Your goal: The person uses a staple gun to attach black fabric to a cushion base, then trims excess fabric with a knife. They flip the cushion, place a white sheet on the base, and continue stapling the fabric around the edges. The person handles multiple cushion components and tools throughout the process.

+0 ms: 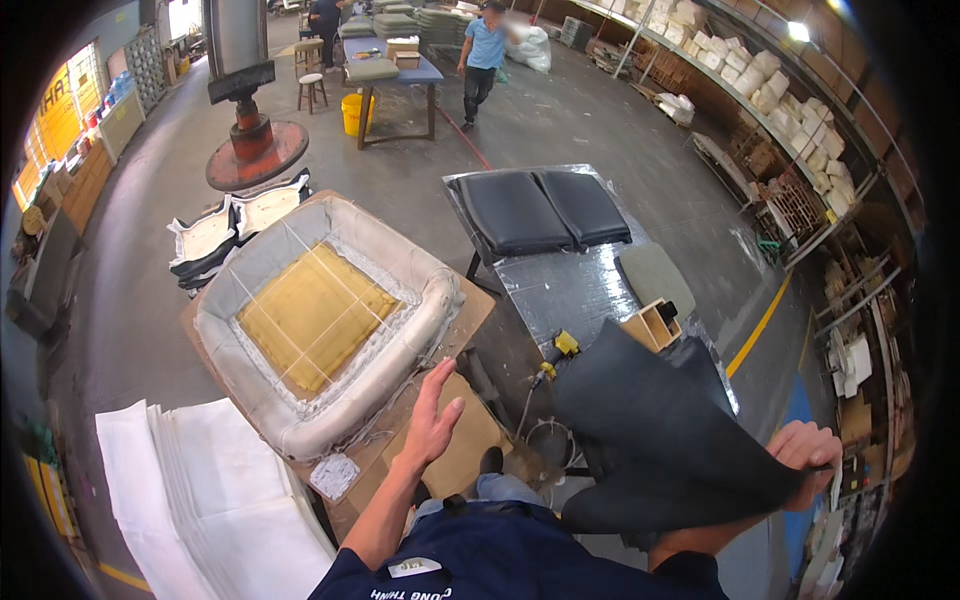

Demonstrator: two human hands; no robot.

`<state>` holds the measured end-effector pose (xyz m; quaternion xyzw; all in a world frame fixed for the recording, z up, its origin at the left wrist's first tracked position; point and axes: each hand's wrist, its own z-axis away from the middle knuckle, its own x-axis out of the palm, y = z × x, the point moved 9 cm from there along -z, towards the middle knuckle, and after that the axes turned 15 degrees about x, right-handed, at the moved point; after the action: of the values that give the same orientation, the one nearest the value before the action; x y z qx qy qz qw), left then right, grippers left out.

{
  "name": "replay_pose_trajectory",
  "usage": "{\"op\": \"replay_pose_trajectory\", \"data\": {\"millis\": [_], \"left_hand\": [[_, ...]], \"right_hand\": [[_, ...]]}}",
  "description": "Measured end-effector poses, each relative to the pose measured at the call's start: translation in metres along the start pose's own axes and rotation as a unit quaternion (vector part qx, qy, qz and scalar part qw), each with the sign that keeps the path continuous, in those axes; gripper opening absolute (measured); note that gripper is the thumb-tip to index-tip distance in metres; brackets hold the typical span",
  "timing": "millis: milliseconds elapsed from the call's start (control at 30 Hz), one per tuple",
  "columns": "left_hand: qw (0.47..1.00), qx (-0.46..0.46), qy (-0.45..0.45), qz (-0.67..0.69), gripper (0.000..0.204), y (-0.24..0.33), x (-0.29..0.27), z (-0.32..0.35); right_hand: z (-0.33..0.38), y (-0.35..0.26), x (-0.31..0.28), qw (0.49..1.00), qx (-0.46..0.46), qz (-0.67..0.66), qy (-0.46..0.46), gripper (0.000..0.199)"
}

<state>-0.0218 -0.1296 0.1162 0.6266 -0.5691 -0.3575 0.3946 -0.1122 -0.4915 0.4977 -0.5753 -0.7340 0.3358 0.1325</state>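
My right hand [805,455] is closed on one corner of a black sheet of upholstery material [660,430], out at the right. The sheet hangs in a wide fold across the near part of the film-covered table [545,285] and hides some of it. My left hand [432,420] is held up in front of me with fingers stretched out and nothing in it. Close beyond that hand stands a square basket-like form with a thick padded white rim [440,300]. Strings cross over the yellow pad [310,315] inside it.
Two black cushions [510,212], a grey-green pad [655,275], an open wooden box [650,325] and a yellow-black tool [563,345] with a hose lie on the table. White sheets [215,490] are stacked lower left. A person [482,60] walks near the blue-topped table [410,70].
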Motion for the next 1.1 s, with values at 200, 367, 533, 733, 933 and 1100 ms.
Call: {"op": "replay_pose_trajectory", "data": {"millis": [200, 367, 533, 733, 933, 1100], "left_hand": [[0.974, -0.180, 0.020, 0.137, 0.055, -0.081, 0.034, 0.036], [0.861, -0.379, -0.218, 0.261, 0.075, -0.123, 0.096, 0.112], [0.749, -0.328, -0.249, 0.519, 0.095, -0.069, 0.054, 0.182], [0.849, -0.241, -0.045, 0.467, 0.092, 0.042, -0.040, 0.236], [0.931, -0.278, -0.149, 0.185, 0.035, 0.049, -0.037, 0.237], [0.899, -0.351, 0.257, 0.038, 0.025, -0.049, -0.090, 0.290]], "right_hand": [[-0.020, -0.030, 0.050, 0.927, 0.055, -0.221, -0.298, 0.016], [-0.038, -0.033, 0.077, 0.904, 0.076, -0.171, -0.384, 0.025], [-0.007, -0.019, 0.005, 0.990, 0.067, 0.119, -0.019, 0.033], [0.068, 0.080, -0.098, 0.918, 0.317, 0.062, 0.232, 0.029], [0.096, 0.203, -0.093, 0.875, 0.415, 0.025, 0.247, 0.028], [0.066, 0.270, -0.081, 0.883, 0.440, 0.033, 0.161, 0.029]]}}
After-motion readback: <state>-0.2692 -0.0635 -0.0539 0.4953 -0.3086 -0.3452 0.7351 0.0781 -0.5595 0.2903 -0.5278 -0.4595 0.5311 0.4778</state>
